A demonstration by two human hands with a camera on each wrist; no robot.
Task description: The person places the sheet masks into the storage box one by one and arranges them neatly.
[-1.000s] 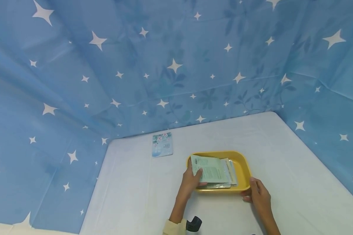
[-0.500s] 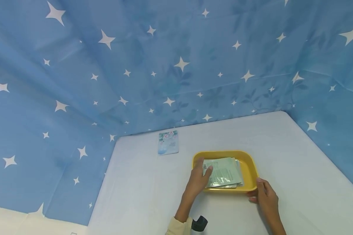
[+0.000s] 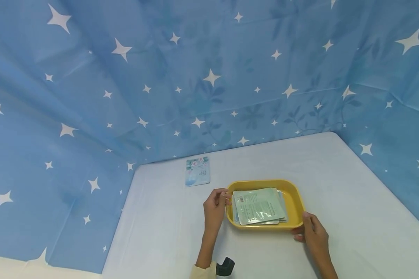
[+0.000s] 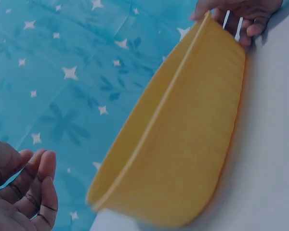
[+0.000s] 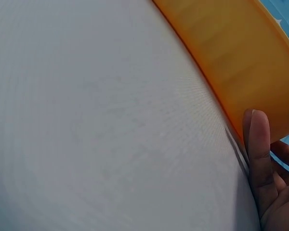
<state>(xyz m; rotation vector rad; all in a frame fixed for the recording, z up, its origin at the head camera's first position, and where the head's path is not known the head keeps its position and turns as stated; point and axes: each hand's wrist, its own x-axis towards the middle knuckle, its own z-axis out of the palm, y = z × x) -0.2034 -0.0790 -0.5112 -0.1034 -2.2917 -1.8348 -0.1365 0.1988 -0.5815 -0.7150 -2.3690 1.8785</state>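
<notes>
A shallow yellow plastic tray (image 3: 295, 199) stands on the table, its outer wall filling much of the left wrist view. Inside lies a small stack of flat sachets, topped by a shiny pale green sachet (image 3: 258, 207) printed with text and a barcode. My left hand (image 3: 213, 211) is beside the tray's left end; the left wrist view shows its loosely curled fingers (image 4: 49, 192) apart from the wall, holding nothing. At the near right corner my right hand (image 3: 315, 236) grips the tray, thumb at the rim and other fingers low against the outer wall.
A flat blue sachet (image 3: 197, 172) with a floral print lies on the white table (image 3: 160, 217), behind and left of the tray. Blue cloth (image 3: 153, 77) with white stars hangs along the back and both sides. A black curved object (image 3: 225, 266) shows by the left sleeve.
My left hand has let go of the sachets, leaving them in the tray, and has drawn back left past the tray's rim. The right hand keeps its grip at the corner.
</notes>
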